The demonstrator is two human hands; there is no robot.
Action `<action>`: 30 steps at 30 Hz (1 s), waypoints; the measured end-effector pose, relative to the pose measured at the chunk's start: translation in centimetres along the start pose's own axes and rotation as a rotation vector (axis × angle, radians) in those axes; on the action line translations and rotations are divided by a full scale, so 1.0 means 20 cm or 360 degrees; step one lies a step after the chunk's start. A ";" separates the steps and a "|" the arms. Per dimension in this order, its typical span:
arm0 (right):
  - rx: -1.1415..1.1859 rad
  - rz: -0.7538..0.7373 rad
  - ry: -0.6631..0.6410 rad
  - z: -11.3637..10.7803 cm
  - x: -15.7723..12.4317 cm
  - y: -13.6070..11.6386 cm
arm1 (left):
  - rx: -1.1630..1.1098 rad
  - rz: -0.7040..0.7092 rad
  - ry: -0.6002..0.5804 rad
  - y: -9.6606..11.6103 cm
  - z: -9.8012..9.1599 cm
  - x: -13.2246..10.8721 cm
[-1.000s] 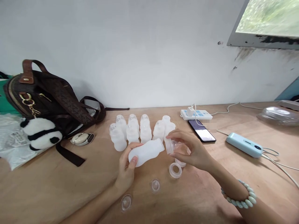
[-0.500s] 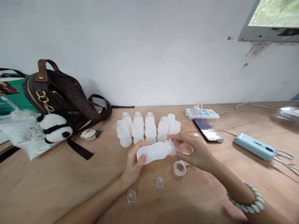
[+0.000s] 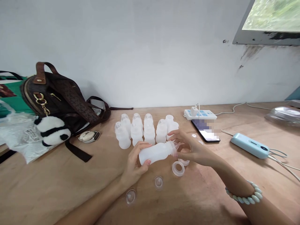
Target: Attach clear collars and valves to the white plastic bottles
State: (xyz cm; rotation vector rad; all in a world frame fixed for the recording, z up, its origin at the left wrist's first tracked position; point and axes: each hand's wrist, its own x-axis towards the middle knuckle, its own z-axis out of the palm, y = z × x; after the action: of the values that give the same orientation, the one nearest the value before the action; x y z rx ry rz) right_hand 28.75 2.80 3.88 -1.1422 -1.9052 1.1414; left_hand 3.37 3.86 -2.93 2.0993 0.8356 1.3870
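A frosted white baby bottle point(image 3: 156, 153) lies tilted across my hands, its neck pointing right. My left hand point(image 3: 136, 162) is closed round its base end, thumb on the near side. At the neck, my right hand point(image 3: 187, 148) pinches the collar ring point(image 3: 172, 148), from which a clear teat point(image 3: 180, 144) sticks out between the fingers. Below the right hand are a loose white ring point(image 3: 178, 168) and another ring point(image 3: 184, 162), partly covered by it. Nearer to me, two clear teats, one point(image 3: 158, 182) and another point(image 3: 131, 196), rest on the wooden table point(image 3: 187, 200).
Behind my hands stand several capped bottles point(image 3: 136, 132) in rows. To the right are a phone point(image 3: 206, 131), a power strip point(image 3: 203, 114), a blue device point(image 3: 249, 145) with cables and clear plastic packaging point(image 3: 284, 114). A brown backpack point(image 3: 61, 93), panda plush point(image 3: 53, 131) and mouse point(image 3: 86, 136) are left.
The view has shifted slightly, moving most things a little left in the picture. Both hands keep hold of the bottle; the right fingers have shifted slightly round the collar.
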 end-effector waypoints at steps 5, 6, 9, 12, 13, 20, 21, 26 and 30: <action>0.0117 0.0160 0.0117 0.08 0.03 0.05 | 0.0081 0.0102 -0.0129 0.01 -0.01 0.00; 0.0139 0.0183 0.0102 0.08 0.03 0.06 | 0.0085 0.0117 -0.0136 0.01 -0.01 0.00; 0.0201 0.0114 0.0013 0.03 0.02 0.05 | 0.0068 0.0078 -0.0082 0.01 -0.01 0.00; 0.0184 0.0015 -0.0053 -0.02 0.01 0.02 | 0.0074 0.0025 -0.0042 0.00 -0.01 0.00; 0.0145 0.0010 -0.0066 -0.03 0.01 0.02 | 0.0084 0.0022 -0.0049 0.00 -0.01 0.00; 0.0071 0.0102 -0.0015 0.01 0.03 0.04 | 0.0067 0.0027 -0.0073 0.00 -0.01 0.00; 0.0113 0.0033 -0.0002 0.01 0.03 0.03 | 0.0060 0.0016 -0.0056 0.00 -0.01 0.00; 0.0311 -0.0026 0.0046 0.03 0.03 0.04 | 0.0081 0.0023 -0.0068 0.00 -0.01 0.00; 0.0276 0.0148 0.0038 0.06 0.04 0.07 | 0.0095 0.0058 -0.0129 0.00 -0.02 -0.02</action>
State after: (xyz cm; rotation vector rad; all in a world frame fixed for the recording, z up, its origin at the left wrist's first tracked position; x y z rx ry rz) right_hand 27.79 3.47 2.15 -1.1528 -1.7136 1.3101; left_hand 2.99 3.57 -2.97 2.2107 0.8196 1.3008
